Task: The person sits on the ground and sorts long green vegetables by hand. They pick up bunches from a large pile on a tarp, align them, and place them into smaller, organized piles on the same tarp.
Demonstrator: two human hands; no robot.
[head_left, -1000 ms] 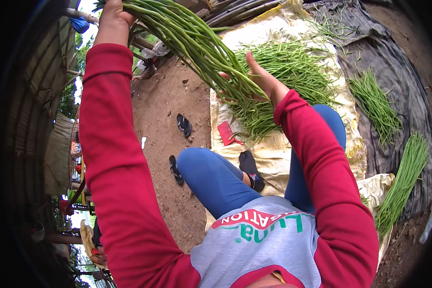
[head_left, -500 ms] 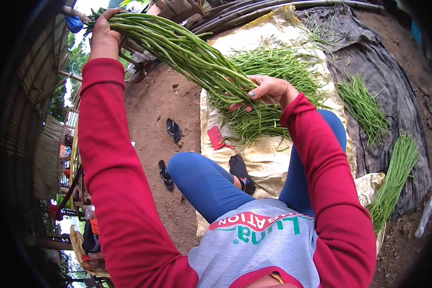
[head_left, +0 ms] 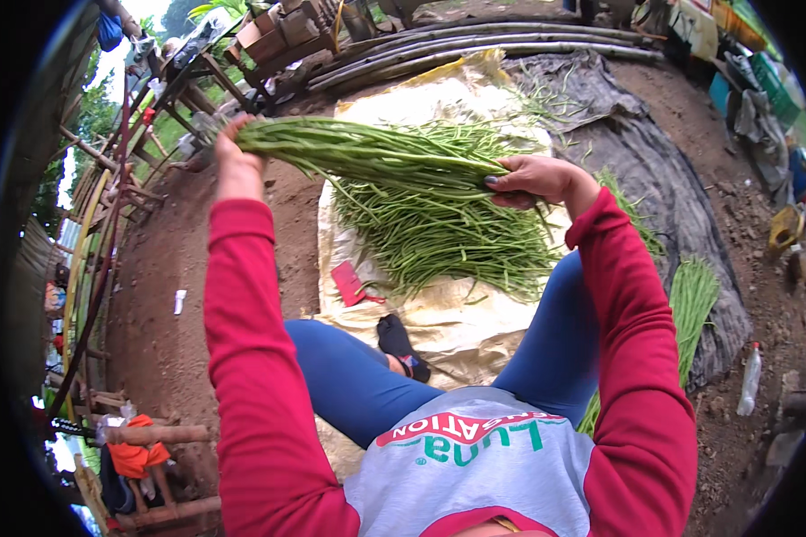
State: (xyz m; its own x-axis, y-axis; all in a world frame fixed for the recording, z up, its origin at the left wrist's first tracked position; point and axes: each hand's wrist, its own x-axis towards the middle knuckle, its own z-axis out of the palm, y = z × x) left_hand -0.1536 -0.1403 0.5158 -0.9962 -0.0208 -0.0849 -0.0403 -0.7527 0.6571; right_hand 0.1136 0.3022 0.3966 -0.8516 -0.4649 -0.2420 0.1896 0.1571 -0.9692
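I hold a thick bundle of long green beans [head_left: 376, 159] nearly level in front of me. My left hand [head_left: 233, 166] grips its left end and my right hand [head_left: 533, 179] is closed around its right end. Both sleeves are red. Below the bundle a loose heap of long beans [head_left: 448, 237] lies on a pale yellow sack cloth [head_left: 457, 322]. My blue-trousered knees sit on either side of the cloth, one foot in a dark sandal [head_left: 401, 345] on it.
A small red card-like object [head_left: 347, 283] lies on the cloth. A tied bean bundle [head_left: 690, 304] rests on a dark tarp [head_left: 681, 206] at right, a plastic bottle [head_left: 749, 379] beyond. Long poles [head_left: 475, 54] and wooden crates [head_left: 282, 31] lie ahead; wooden benches stand at left.
The bundle has come down from a steep raised slant to nearly level. My left hand dropped lower, my right hand closed around the bean ends, and the view tilted forward.
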